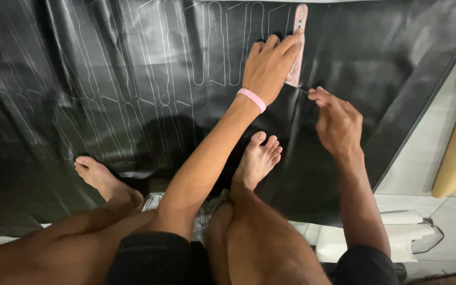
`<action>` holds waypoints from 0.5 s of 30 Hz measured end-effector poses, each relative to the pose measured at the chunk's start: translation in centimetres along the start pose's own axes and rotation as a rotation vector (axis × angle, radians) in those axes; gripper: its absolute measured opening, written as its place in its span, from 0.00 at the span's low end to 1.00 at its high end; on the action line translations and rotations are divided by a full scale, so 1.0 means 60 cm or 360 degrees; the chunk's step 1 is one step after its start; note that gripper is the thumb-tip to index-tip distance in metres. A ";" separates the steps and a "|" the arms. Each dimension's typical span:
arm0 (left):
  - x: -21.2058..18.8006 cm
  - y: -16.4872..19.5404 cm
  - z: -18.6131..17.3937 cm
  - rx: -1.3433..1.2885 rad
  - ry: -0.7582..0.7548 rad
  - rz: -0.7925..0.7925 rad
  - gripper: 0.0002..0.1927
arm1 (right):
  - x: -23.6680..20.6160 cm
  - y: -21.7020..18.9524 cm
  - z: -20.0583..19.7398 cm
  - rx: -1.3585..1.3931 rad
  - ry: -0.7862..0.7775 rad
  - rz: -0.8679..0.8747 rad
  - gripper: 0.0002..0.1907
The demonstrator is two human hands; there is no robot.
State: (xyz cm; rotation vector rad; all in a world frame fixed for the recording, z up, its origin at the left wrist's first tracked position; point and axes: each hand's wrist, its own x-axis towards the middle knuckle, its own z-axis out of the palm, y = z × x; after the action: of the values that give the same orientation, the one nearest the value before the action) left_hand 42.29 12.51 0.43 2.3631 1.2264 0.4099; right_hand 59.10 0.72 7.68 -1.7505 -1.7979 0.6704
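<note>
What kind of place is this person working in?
Probably a home workshop floor: a black sheet marked with traced shapes covers pale floor tiles, and the left hand presses a pink template on it.

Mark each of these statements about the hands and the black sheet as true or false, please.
1. The left hand presses a pink template flat on the black sheet. True.
2. The right hand is empty and lies open on the floor. False: it pinches a thin pointed tool at the template's lower edge.
3. A pink band sits on the left wrist. True.
4. The sheet is plain, with no marks. False: many pale traced outlines cover it to the left of the template.
5. Both bare feet rest on the sheet. True: left foot, right foot.
</note>
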 end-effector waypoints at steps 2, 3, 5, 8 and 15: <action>-0.007 -0.002 0.001 -0.0087 -0.0001 0.0009 0.17 | 0.006 0.010 -0.001 0.0062 0.0036 0.0087 0.08; -0.012 -0.002 0.002 -0.0134 -0.0003 0.0015 0.17 | 0.014 0.015 0.002 0.0026 0.0051 0.0219 0.08; -0.022 -0.001 0.002 -0.0061 0.0019 0.0053 0.17 | 0.045 0.030 0.013 -0.0043 0.0083 0.0479 0.09; -0.031 0.005 0.001 0.0005 0.0072 0.0042 0.18 | 0.091 0.040 0.035 0.0058 0.0305 -0.0066 0.09; -0.025 0.017 -0.006 0.0051 -0.0027 -0.0031 0.20 | 0.139 0.020 0.024 0.0074 0.0164 0.0034 0.08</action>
State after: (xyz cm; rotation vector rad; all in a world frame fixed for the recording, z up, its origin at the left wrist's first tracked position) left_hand 41.99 10.84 1.17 2.3748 1.2563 0.3657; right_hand 58.87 9.14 6.09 -1.7435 -1.6840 0.6137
